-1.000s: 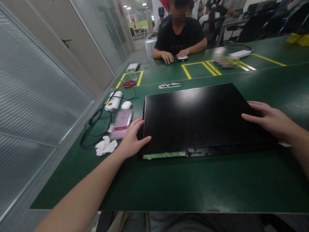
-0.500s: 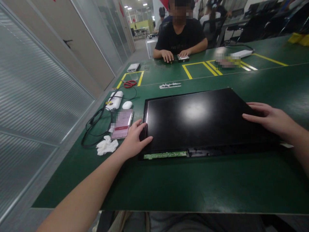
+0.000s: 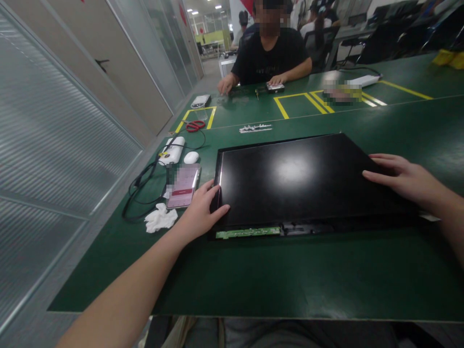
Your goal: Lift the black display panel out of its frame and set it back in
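A black LCD panel (image 3: 290, 183) lies face up on the green table, with a green circuit board (image 3: 248, 233) along its near edge at the left. My left hand (image 3: 205, 208) grips the panel's left edge, thumb on the front face and fingers along the side. At the right edge, my right hand (image 3: 402, 179) holds the panel with its thumb on top. The fingertips of that hand are partly hidden behind the edge. Bright light reflects off the middle of the screen.
Left of the panel lie a phone (image 3: 183, 186), crumpled tissue (image 3: 160, 218), a white mouse-like object (image 3: 191, 157), black cables (image 3: 139, 183) and red-handled scissors (image 3: 195, 126). White strips (image 3: 255, 128) lie behind the panel. Across the table (image 3: 290, 280) sits a person (image 3: 271, 58) in black.
The panel's far right corner has shifted slightly left and down, my right hand moving a little with it. My left hand stays put. The person opposite has moved one hand across the table.
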`<state>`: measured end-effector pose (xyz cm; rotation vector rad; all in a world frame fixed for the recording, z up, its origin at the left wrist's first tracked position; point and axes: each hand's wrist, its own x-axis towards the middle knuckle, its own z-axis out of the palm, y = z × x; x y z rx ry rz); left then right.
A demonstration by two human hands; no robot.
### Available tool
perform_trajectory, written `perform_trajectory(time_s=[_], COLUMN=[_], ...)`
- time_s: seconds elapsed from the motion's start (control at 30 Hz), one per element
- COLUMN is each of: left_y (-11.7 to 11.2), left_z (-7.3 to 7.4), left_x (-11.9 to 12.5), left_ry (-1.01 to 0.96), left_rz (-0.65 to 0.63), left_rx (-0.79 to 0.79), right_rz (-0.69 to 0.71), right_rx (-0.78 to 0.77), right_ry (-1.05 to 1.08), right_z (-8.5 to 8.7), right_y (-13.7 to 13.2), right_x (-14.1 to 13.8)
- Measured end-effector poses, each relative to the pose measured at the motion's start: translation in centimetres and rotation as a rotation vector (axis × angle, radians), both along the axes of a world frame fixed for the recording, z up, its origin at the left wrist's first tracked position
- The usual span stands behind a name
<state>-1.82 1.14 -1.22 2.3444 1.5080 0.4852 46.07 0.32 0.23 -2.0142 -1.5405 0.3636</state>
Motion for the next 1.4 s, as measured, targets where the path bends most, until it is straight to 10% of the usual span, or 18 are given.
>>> perform_trajectory(time_s=[1.4], left_y=[-0.13], left_z=[0.20], left_x=[0.21], left_ry=[0.059], left_rz=[0.001], left_rx=[-0.012], right_rz=[-0.024], right_rx=[-0.052], right_ry=[0.046], right_z=[0.27], right_y=[0.22], right_x=[-0.57])
